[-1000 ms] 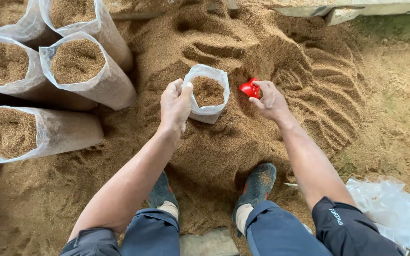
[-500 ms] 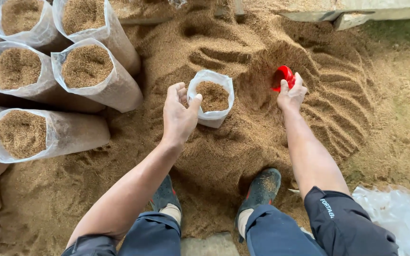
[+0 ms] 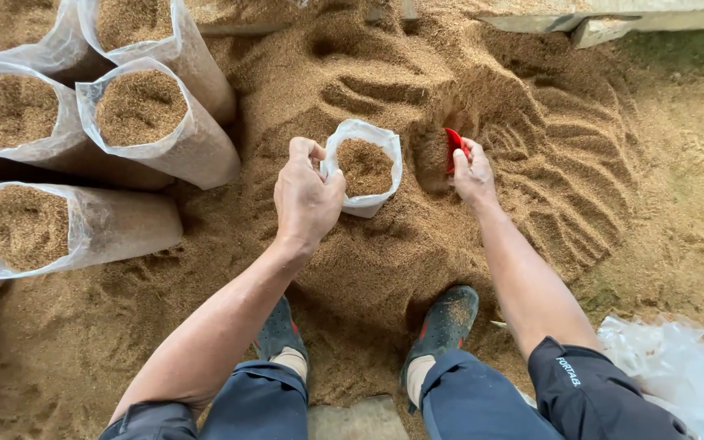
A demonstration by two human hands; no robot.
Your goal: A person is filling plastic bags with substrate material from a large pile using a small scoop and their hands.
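Over the sawdust pile (image 3: 450, 244), left fingers (image 3: 307, 155) pinching bag rim (image 3: 332, 167), right fingers (image 3: 468, 159) clenched around red scoop (image 3: 453, 145).

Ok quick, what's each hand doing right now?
Left hand: closed on the rim of the clear plastic bag, holding it open.
Right hand: closed on the red scoop, which is dug into the sawdust pile.
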